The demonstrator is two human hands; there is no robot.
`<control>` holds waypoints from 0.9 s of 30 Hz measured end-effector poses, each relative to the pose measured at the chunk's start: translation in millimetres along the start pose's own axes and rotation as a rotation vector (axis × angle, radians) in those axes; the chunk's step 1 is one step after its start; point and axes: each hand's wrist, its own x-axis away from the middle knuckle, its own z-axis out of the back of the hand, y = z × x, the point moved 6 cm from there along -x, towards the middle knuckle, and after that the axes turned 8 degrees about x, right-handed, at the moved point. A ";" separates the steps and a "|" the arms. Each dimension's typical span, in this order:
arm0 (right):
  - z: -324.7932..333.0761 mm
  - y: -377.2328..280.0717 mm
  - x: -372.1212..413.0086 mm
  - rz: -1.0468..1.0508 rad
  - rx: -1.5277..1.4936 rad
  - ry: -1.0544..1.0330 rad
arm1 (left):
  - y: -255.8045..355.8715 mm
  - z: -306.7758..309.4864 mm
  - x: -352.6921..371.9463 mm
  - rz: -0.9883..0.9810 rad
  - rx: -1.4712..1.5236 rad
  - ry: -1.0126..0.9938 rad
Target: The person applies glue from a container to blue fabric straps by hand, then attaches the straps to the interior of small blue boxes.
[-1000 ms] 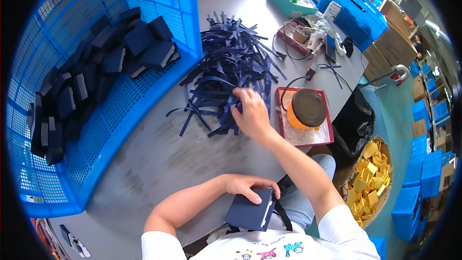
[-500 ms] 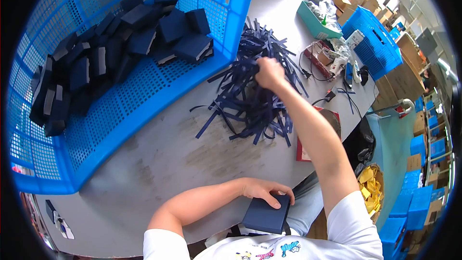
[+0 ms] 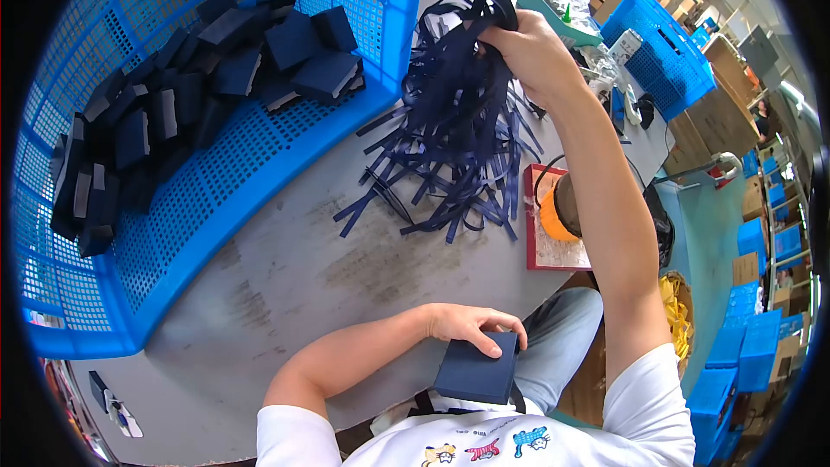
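My left hand [image 3: 480,326] is closed over the upper edge of a small dark-blue box [image 3: 475,369], which rests at my lap against the table's front edge. Up at the far side of the table, my right hand [image 3: 529,45] grips a bunch of navy ribbon strips [image 3: 484,0]. Some of these strips stick up above the fist, while others hang down over the tangled ribbon pile [image 3: 458,147] on the tabletop. A big blue plastic crate [image 3: 233,173] lies to the left, holding many dark-blue boxes [image 3: 290,39] heaped together.
Right of the ribbons sits a red-edged tray [image 3: 558,251] with an orange-rimmed round object [image 3: 558,216]. Farther back are a teal bin [image 3: 562,26] and another blue crate [image 3: 661,52]. Yellow scraps [image 3: 677,311] fill a container beside my right arm. Small tools [image 3: 117,406] lie at the near left corner.
My right hand has risen away from the pile toward the back right, pulling up a bunch of ribbons. The orange-rimmed object has come into sight. My left hand stays on the box.
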 end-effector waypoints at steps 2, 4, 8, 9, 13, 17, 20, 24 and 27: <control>-12.7 -2.6 20.4 -0.195 -0.190 -0.133 | 1.5 1.0 -0.9 -0.070 -0.039 -0.005; -24.1 29.5 17.2 -0.311 -0.317 -0.186 | 0.1 2.4 -1.5 -0.066 -0.035 0.001; -32.4 103.7 -2.4 -0.318 0.351 -0.123 | -0.3 0.4 -1.3 -0.060 0.020 -0.016; -29.9 92.4 6.2 -0.277 0.575 -0.093 | 0.2 -0.5 -0.8 -0.057 0.020 -0.016; -29.1 91.2 15.1 -0.122 0.690 -0.038 | 4.4 -1.9 0.8 -0.075 0.027 -0.014; -32.4 75.9 27.9 0.056 0.634 -0.025 | 1.7 -0.6 -0.7 -0.069 0.017 -0.023; -56.5 78.9 45.1 0.129 0.609 -0.251 | 2.2 -1.0 -0.9 -0.073 0.022 -0.017; -88.8 90.6 89.0 -0.085 1.153 -0.520 | 1.6 -0.2 0.3 -0.019 0.020 -0.009; -97.4 111.9 105.2 -0.087 1.268 -0.633 | 2.7 0.4 0.8 -0.029 -0.033 -0.002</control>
